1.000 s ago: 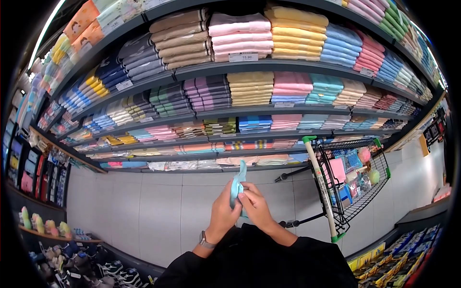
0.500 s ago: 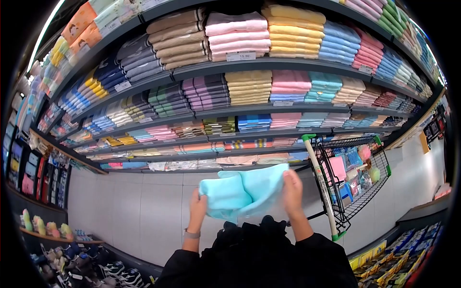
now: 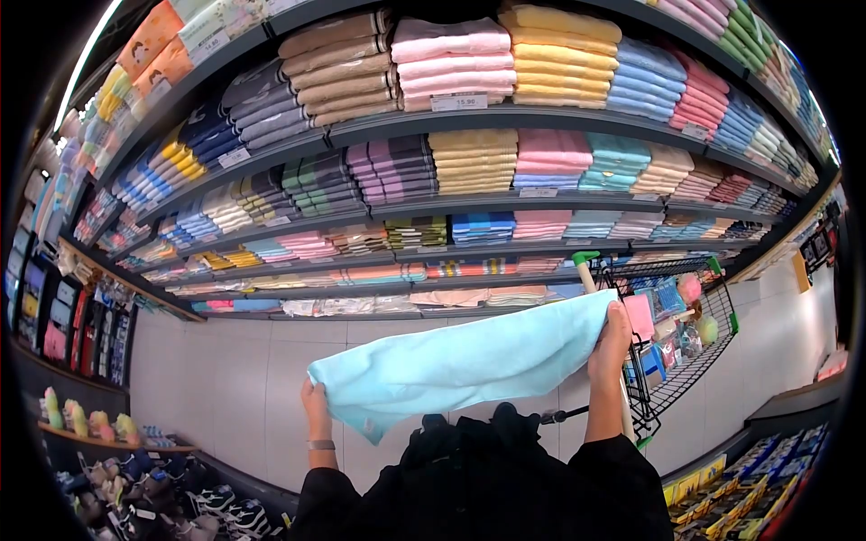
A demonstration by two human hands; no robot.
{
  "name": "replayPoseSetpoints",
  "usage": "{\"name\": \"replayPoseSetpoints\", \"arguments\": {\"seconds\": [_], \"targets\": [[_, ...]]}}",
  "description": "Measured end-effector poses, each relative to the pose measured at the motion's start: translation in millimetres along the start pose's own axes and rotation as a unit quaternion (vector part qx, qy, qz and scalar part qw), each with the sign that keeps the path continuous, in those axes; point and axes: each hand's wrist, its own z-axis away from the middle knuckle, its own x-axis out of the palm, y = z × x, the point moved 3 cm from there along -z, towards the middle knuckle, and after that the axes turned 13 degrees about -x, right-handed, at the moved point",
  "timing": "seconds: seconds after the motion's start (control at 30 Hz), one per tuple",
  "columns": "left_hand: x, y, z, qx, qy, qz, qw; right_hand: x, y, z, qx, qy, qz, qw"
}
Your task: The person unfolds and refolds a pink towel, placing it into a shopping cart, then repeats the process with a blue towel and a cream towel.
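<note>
A light turquoise towel is stretched out between my hands in front of my body. At its left end, my left hand pinches the corner; a band is on that wrist. My right hand grips the upper right end, held higher than the left. The towel slants upward to the right, with a lower corner hanging near my left hand. Past my right hand stands a shopping cart, its handle partly hidden behind the towel and my hand.
Shelves ahead hold folded towels in many colours, including a pink stack and a yellow stack. Packaged goods and a pink item lie in the cart. Shoes are displayed at lower left, packaged items at lower right.
My hands have moved apart, the left one left and down, the right one right. The towel, bunched and folded before, is now spread wide between them.
</note>
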Motion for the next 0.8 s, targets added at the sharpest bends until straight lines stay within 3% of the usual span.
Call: {"name": "replayPoseSetpoints", "arguments": {"seconds": [0.13,0.3,0.4,0.8], "targets": [[9.9,-13.4,-3.4,-0.016,-0.04,-0.072,0.996,11.9,3.6,1.4,0.005,-0.038,-0.009,0.999],[37.1,-5.0,16.7,0.049,-0.098,-0.21,0.972,21.3,-2.4,1.1,0.011,-0.011,-0.021,1.0],[39.8,-2.4,17.5,0.067,-0.087,-0.258,0.96,19.9,-5.1,0.2,0.027,-0.004,-0.024,0.999],[72.4,76.7,45.6,0.063,-0.076,-0.117,0.988,-2.8,14.6,4.9,0.031,-0.022,0.058,0.998]]}}
